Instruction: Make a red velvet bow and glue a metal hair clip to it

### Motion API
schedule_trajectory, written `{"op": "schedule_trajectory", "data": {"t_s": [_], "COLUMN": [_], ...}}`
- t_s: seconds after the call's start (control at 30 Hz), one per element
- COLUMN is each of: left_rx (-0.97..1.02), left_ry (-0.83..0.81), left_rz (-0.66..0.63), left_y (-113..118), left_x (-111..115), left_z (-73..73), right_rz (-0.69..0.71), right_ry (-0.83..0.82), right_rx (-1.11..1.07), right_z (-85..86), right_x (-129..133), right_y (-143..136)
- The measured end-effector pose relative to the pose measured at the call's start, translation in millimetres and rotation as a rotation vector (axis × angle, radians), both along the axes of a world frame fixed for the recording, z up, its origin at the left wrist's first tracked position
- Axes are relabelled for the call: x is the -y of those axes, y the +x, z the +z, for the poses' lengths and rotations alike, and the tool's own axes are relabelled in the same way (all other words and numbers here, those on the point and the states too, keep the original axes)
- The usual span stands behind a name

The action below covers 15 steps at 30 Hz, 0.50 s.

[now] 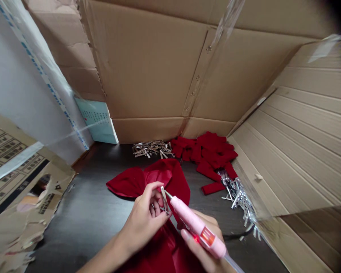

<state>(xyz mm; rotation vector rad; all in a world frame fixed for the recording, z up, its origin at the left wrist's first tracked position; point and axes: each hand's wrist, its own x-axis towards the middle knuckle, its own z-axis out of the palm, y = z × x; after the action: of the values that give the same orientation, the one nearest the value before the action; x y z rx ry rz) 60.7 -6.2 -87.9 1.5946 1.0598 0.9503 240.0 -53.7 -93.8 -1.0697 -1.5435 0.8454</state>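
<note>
Between thumb and fingers, my left hand (143,210) pinches a metal hair clip (164,200) held on end. My right hand (206,240) wraps round a pink hot glue gun (191,222) with a glowing red light on its side. The gun's metal nozzle points at the upper part of the clip, touching or very close to it. Beneath both hands lies a dark red velvet bow (127,182) with a shiny lining; its lower part runs toward me, partly hidden by the hands.
A heap of metal clips (151,148) lies at the back of the dark table (82,212). Right of it are red velvet strips (216,151) and a pile of silvery pieces (240,197). Cardboard walls (147,64) enclose the back and sides; a light blue booklet (98,119) leans at the left.
</note>
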Motion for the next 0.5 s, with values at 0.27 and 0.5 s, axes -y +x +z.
{"op": "schedule_trajectory", "data": {"t_s": [0.27, 0.5], "left_rx": [0.014, 0.007], "left_ry": [-0.011, -0.021], "left_rz": [-0.012, -0.027], "left_y": [1.3, 0.8], "left_x": [0.6, 2.0], "left_z": [2.3, 4.3], "right_rz": [-0.046, -0.036], "right_ry": [-0.037, -0.031], "right_rx": [-0.077, -0.07], "right_z": [-3.0, -2.8], "right_x": [2.8, 2.3], "right_y": [-5.8, -6.2]}}
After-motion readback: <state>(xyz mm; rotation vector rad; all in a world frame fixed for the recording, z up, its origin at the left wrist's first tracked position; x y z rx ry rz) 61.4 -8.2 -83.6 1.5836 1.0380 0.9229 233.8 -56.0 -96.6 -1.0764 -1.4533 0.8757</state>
